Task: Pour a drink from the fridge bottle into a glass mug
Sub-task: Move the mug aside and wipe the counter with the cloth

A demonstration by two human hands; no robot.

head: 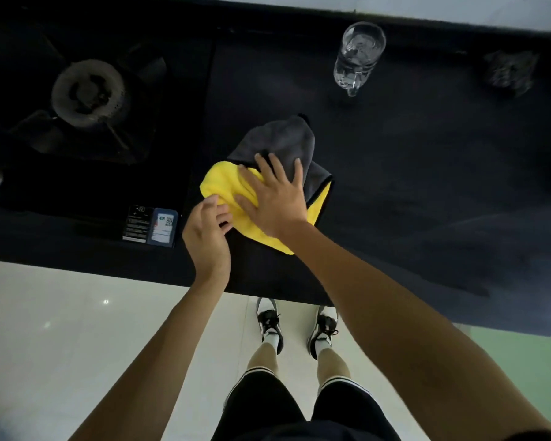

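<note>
The right hand (272, 198) lies flat on the yellow and grey microfibre cloth (223, 183), fingers (268, 167) spread wide, in the middle of the black stone counter (427, 170). The left hand (207, 237) sits at the cloth's near-left edge with fingers loosely bent and close together; whether they pinch the hem I cannot tell. This looks like a wipe-down. To do it well, keep the palm's weight even and sweep towards the near edge. Let the left hand steady or gather the loose corner so the cloth does not bunch. The clear glass mug with a handle (358, 55) stands upright at the far side, right of centre and well apart from the cloth (no bottle is in view). Keep strokes short of it, and clear of the round gas burner (88, 93) on the left.
</note>
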